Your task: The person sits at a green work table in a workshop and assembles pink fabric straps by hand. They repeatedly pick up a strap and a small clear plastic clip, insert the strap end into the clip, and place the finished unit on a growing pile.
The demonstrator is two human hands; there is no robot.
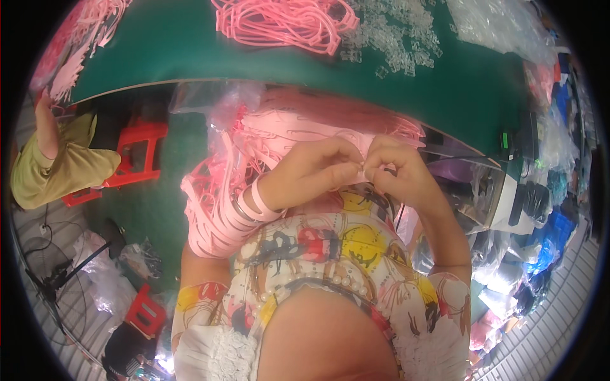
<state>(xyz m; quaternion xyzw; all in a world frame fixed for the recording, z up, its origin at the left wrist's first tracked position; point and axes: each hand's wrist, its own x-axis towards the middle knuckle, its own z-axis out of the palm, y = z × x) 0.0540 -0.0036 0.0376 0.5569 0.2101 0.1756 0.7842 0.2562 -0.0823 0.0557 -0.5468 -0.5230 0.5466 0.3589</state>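
Observation:
In front of my chest, my left hand (311, 168) and my right hand (401, 173) meet with fingertips pinched together. A short bit of a pink strap (359, 175) shows between them; any small part at the fingertips is too hidden to make out. Many pink strap loops (213, 222) hang round my left forearm, and one circles the wrist. Beyond my hands, a heap of pink straps (298, 122) lies below the table's near edge. On the green table (171, 54) sit a bundle of pink straps (286, 24) and a scatter of small clear plastic buckles (400, 41).
At the left, another person in a yellow-green top (57, 162) reaches to more pink straps (67, 76). Red plastic stools (143, 152) stand near that person. Clear plastic bags (502, 28) lie at the table's far right, and bagged goods (546, 235) crowd the right side.

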